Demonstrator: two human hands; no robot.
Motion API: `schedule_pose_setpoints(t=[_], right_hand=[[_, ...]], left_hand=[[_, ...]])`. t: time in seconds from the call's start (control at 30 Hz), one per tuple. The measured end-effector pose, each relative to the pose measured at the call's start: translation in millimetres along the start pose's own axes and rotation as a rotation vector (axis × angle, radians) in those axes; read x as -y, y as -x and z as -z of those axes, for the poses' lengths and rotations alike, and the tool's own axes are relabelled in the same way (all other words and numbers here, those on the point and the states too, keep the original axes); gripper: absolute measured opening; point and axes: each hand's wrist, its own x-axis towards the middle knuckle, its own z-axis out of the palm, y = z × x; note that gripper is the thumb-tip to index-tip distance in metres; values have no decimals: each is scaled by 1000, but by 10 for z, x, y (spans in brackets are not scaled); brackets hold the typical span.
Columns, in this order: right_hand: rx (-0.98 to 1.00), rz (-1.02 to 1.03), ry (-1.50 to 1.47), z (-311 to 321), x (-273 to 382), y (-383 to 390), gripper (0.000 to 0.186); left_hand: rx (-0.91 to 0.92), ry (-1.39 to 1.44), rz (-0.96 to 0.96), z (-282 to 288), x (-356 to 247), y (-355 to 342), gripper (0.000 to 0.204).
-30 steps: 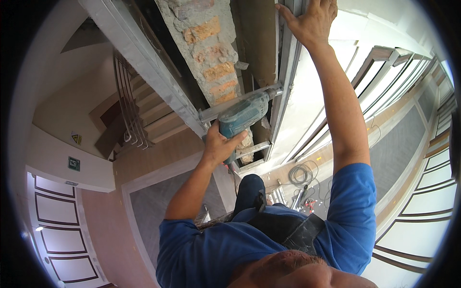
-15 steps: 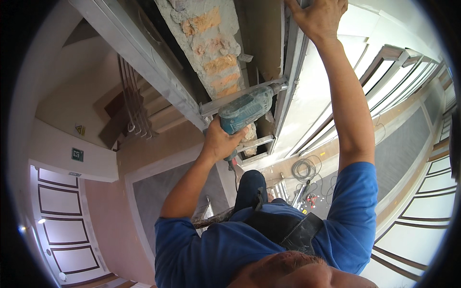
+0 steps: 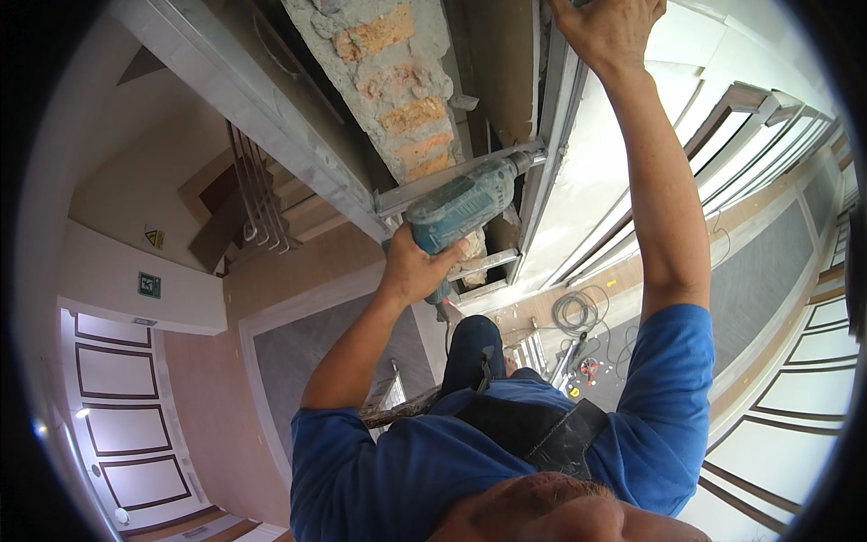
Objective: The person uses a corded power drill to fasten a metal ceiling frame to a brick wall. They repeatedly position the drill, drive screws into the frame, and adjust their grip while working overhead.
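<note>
My left hand (image 3: 414,265) is closed round a dusty teal corded drill (image 3: 456,203), whose chuck is up against the joint of a short metal crosspiece (image 3: 406,195) and an upright metal channel (image 3: 551,194). My right hand (image 3: 607,32) is high on that channel, thumb spread from the fingers, fingertips partly cut off by the upper edge. Behind the framing runs a column of rough brick and mortar (image 3: 388,81); a second long channel (image 3: 244,104) crosses the upper left. Any bit in the chuck is hidden.
Below lie a coiled cable (image 3: 578,309), scattered tools (image 3: 582,370) and what looks like a ladder (image 3: 390,393). Stairs with bent railings (image 3: 257,199) are at left, above a panelled door (image 3: 122,406). A white panel wall (image 3: 596,163) with a framed opening (image 3: 741,117) stands at right.
The view has shifted slightly, with my right hand and the drill's nose now a little farther right in it. My left hand keeps its hold on the drill.
</note>
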Motion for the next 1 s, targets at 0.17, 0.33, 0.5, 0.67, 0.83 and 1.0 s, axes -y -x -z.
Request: schedule_pose_setpoints(t=[0.17, 0.33, 0.5, 0.67, 0.83, 1.0], right_hand=[[19, -20, 6, 6, 15, -12, 117], [21, -25, 5, 2, 9, -13, 116], [-13, 12, 5, -10, -2, -26, 114], [18, -28, 4, 28, -6, 0, 115], [13, -27, 51, 6, -17, -43, 116], [29, -72, 21, 42, 73, -5, 119]], left_hand=[[61, 63, 108, 101, -49, -81, 36], [42, 16, 79, 83, -80, -125, 37], [26, -26, 24, 61, -6, -113, 42], [-17, 312, 100, -42, 10, 16, 46], [-27, 285, 111, 110, -89, 30, 48], [-19, 218, 79, 186, -195, -40, 47]])
